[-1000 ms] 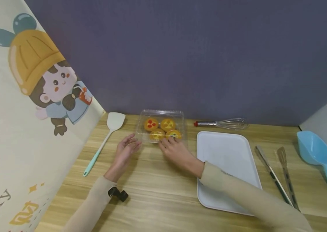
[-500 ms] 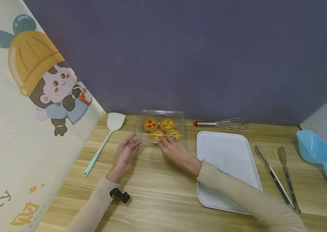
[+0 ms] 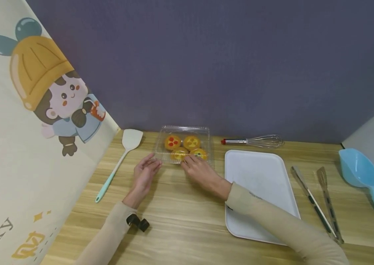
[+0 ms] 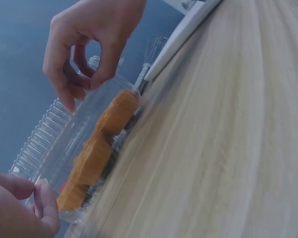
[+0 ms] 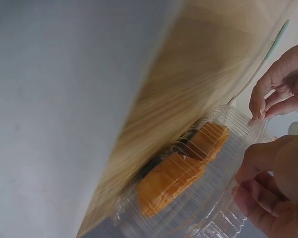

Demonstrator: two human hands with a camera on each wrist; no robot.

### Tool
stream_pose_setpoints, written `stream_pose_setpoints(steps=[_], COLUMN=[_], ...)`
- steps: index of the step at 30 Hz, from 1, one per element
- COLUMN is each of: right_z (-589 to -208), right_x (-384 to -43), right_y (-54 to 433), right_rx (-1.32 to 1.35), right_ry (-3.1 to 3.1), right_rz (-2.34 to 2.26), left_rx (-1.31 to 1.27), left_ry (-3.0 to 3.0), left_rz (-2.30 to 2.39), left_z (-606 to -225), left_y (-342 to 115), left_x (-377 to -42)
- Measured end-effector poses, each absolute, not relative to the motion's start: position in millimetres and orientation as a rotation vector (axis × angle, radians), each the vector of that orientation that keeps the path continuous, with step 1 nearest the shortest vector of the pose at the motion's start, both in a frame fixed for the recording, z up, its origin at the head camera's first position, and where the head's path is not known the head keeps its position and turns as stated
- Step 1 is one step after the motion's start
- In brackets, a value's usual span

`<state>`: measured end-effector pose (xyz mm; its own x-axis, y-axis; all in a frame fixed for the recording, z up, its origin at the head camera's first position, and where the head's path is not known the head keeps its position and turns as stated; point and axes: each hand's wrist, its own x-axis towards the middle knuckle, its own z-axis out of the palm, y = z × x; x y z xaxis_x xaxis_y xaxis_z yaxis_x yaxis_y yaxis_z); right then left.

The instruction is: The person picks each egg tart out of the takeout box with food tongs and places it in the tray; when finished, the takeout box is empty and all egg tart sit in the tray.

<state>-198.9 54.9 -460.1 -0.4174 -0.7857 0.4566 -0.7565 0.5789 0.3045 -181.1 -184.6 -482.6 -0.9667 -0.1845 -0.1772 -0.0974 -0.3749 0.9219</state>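
Observation:
Against the back wall stands a clear plastic clamshell box. Several round tarts lie inside it, with yellow tops and red or dark toppings. My left hand is at the box's front left corner; in the left wrist view its thumb and fingers pinch the clear rim. Curled over the middle of the front edge, my right hand covers part of the nearest tarts. The right wrist view shows its thumb and fingers pinching the lid's edge, with the tarts' orange sides seen through the ridged plastic.
Under my right forearm lies a white tray. A whisk is behind it. Two pairs of long tongs or turners and a blue scoop lie right. A white spatula with a mint handle lies left, by the cartoon-printed wall.
Both hands stay at the box's front edge. My left forearm has shifted slightly to the right and the right one slightly left; the box and tarts look the same.

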Motion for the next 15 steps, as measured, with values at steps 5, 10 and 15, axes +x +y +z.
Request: stream_pose_setpoints(steps=[5,10,15], right_z=[-459.5,-459.0,-457.8], right_x=[-199.6,-200.1,-201.4], right_y=[56.9,58.3,59.9], right_rx=[1.23,1.232,1.251], right_ry=[-2.235,-2.215,-2.221], right_rz=[-0.051,-0.048,-0.003], left_rx=[0.449,0.499,0.537], left_ry=[-1.732,-1.795,-1.808], left_rz=[-2.475,-2.418,-2.43], left_z=[-479.0,-478.3,-478.2], left_y=[-181.0,-183.0,-185.7], left_x=[-181.6,-181.7,-183.0])
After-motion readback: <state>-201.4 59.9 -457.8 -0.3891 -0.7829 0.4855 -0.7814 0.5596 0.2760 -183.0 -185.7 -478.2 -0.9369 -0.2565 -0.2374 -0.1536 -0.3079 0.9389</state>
